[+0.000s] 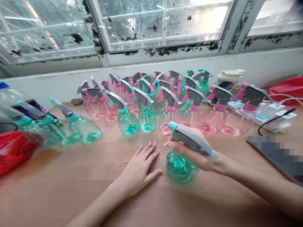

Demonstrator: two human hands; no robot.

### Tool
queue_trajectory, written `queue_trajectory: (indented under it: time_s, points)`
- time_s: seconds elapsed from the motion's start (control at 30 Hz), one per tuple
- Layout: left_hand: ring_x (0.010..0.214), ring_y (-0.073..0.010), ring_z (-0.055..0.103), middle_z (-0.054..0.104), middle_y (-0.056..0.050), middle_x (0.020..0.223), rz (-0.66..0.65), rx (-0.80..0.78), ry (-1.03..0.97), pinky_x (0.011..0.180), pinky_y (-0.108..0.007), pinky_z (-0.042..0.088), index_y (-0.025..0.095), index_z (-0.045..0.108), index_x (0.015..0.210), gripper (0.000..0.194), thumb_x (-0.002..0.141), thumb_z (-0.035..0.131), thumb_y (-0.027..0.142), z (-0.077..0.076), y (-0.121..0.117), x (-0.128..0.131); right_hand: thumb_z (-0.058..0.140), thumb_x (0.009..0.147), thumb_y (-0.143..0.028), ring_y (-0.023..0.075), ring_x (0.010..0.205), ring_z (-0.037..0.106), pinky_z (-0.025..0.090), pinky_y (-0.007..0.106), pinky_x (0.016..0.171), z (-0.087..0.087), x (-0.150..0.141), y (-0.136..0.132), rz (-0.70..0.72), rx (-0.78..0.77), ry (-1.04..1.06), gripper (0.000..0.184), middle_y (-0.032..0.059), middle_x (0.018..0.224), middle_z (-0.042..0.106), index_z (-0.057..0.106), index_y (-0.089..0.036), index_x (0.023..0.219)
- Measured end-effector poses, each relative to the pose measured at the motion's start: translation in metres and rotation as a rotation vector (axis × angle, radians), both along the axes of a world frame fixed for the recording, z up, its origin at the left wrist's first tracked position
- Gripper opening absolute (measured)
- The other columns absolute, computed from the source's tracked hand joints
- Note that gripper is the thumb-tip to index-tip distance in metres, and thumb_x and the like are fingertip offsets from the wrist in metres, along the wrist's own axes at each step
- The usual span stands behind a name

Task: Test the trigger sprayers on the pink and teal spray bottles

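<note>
My right hand (191, 153) is closed around the neck of a green spray bottle (181, 168), just under its grey trigger head with a teal nozzle. The bottle is upright at the tabletop; whether its base touches the wood I cannot tell. Beside it, my left hand (143, 168) lies flat on the wooden table (90, 189), fingers stretched out and holding nothing. Just beyond my hands stand two green spray bottles (127, 123) and a row of pink spray bottles (210, 119). Part of one pink bottle is hidden behind my right hand.
More spray bottles crowd towards the window wall, and green ones (85, 129) stand at the left. A red plastic bag (14, 148) lies far left. On the right are a white power strip (267, 116), a lidded cup (229, 77) and a dark flat device (272, 154).
</note>
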State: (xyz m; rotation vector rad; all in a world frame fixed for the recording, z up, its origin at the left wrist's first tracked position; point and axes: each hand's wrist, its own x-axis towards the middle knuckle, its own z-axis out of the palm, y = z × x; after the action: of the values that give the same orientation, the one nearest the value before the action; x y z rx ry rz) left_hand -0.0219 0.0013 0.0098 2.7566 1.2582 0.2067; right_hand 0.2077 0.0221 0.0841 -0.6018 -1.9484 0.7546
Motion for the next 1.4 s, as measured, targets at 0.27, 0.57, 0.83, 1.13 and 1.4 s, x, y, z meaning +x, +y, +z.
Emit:
queue_trajectory:
  time_s: [0.27, 0.57, 0.83, 1.13, 1.4]
  points:
    - [0.143, -0.0293, 0.032, 0.041, -0.014, 0.152, 0.004, 0.003, -0.017, 0.117, -0.054, 0.023, 0.016, 0.042, 0.144, 0.058, 0.099, 0.049, 0.052, 0.000, -0.002, 0.000, 0.060, 0.088, -0.026, 0.0131, 0.067, 0.057, 0.051, 0.029, 0.067, -0.005, 0.002, 0.001, 0.023, -0.105, -0.009, 0.010, 0.0010, 0.086, 0.061, 0.061, -0.021, 0.097]
    - [0.146, -0.0286, 0.024, 0.037, -0.014, 0.154, 0.005, -0.002, -0.020, 0.118, -0.052, 0.022, 0.015, 0.041, 0.145, 0.059, 0.099, 0.048, 0.051, 0.000, -0.001, -0.001, 0.060, 0.089, -0.026, 0.0205, 0.093, 0.066, 0.055, 0.041, 0.087, -0.012, 0.003, -0.002, 0.045, -0.151, 0.067, 0.032, 0.0073, 0.112, 0.067, 0.057, -0.025, 0.121]
    - [0.146, -0.0289, 0.024, 0.038, -0.014, 0.154, 0.005, -0.007, -0.025, 0.117, -0.053, 0.021, 0.017, 0.041, 0.146, 0.059, 0.099, 0.049, 0.051, 0.000, -0.001, 0.000, 0.060, 0.089, -0.022, 0.0202, 0.096, 0.069, 0.059, 0.037, 0.084, -0.012, 0.001, -0.003, 0.100, -0.224, 0.129, 0.027, 0.0087, 0.115, 0.067, 0.059, -0.023, 0.116]
    - [0.145, -0.0296, 0.026, 0.039, -0.014, 0.153, 0.002, -0.005, -0.052, 0.117, -0.054, 0.022, 0.019, 0.039, 0.147, 0.059, 0.098, 0.050, 0.051, 0.001, -0.001, 0.000, 0.061, 0.088, -0.023, 0.0153, 0.074, 0.067, 0.059, 0.030, 0.069, -0.010, 0.002, -0.004, 0.063, -0.246, 0.085, 0.023, 0.0027, 0.089, 0.066, 0.060, -0.022, 0.111]
    - [0.142, -0.0301, 0.033, 0.042, -0.015, 0.151, 0.007, -0.003, -0.029, 0.117, -0.053, 0.022, 0.016, 0.043, 0.144, 0.058, 0.098, 0.050, 0.050, 0.002, -0.002, 0.001, 0.062, 0.089, -0.023, 0.0110, 0.068, 0.062, 0.051, 0.023, 0.060, -0.004, 0.002, -0.002, 0.013, -0.124, 0.013, 0.006, 0.0000, 0.086, 0.064, 0.061, -0.019, 0.093]
